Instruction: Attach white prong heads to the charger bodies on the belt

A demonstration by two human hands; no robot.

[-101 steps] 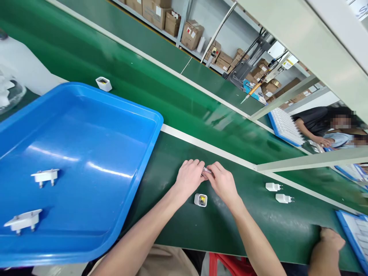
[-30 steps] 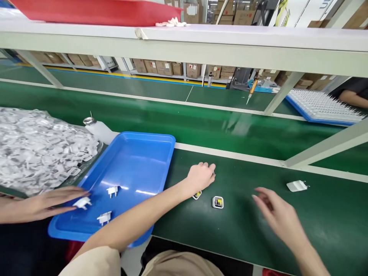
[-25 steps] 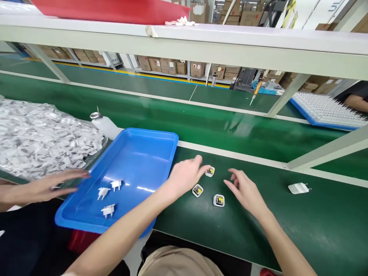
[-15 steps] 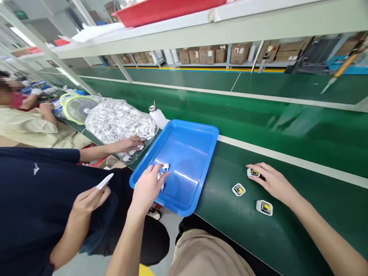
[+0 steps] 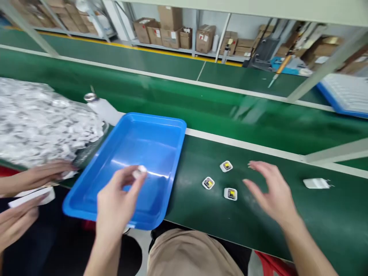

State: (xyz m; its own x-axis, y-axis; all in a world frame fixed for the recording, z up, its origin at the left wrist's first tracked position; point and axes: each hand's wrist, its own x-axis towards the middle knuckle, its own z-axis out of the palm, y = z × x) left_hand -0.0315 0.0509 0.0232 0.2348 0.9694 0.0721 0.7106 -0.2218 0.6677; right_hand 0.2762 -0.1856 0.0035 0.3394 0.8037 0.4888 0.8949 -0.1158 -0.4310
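My left hand (image 5: 117, 199) is over the blue tray (image 5: 179, 153), pinching a small white plug piece (image 5: 140, 171) between thumb and fingers. The piece is partly hidden and blurred. My right hand (image 5: 271, 189) hovers above the green bench with fingers spread and nothing in them. Left of it stand three small white charger housings with yellow and black parts inside: a far one (image 5: 226, 166), a left one (image 5: 208, 183) and a near one (image 5: 230, 194). To its right lies a white charger (image 5: 316, 183) with thin wires or pins at one end.
A bag of white plastic parts (image 5: 43, 119) lies left of the tray, beside a white bottle (image 5: 102, 107) with a metal top. A co-worker's hands (image 5: 37, 176) hold a white piece near the bag. A post (image 5: 339, 151) rises at the right; an orange-handled tool (image 5: 283, 65) hangs beyond.
My right hand has let go of a white housing, which now stands on the bench, and opened. My left hand has lifted a small white piece over the tray. The view has turned right.
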